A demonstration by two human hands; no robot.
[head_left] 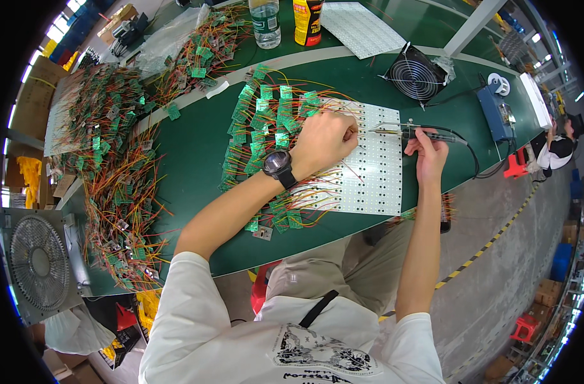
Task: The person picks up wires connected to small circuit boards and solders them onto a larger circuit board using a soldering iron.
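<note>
In my right hand [431, 159] is a soldering iron [404, 132] with a thin metal guide along its tip, pointing left over a white LED panel [381, 185]. My left hand [325, 142], a dark watch on its wrist, rests on the panel's left part with fingers curled in a pinch; whatever they hold is hidden. The iron's tip is a little right of those fingers. Small green circuit boards [266, 105] with red and yellow wires lie in rows along the panel's left side, and their wires reach onto it.
Large heaps of wired boards [112, 121] cover the bench's left. A bottle [265, 25], a yellow-black container [308, 22] and more white panels [362, 29] stand or lie at the back. A black fan [415, 75] and blue soldering station [496, 114] are at the right, the iron's cable between.
</note>
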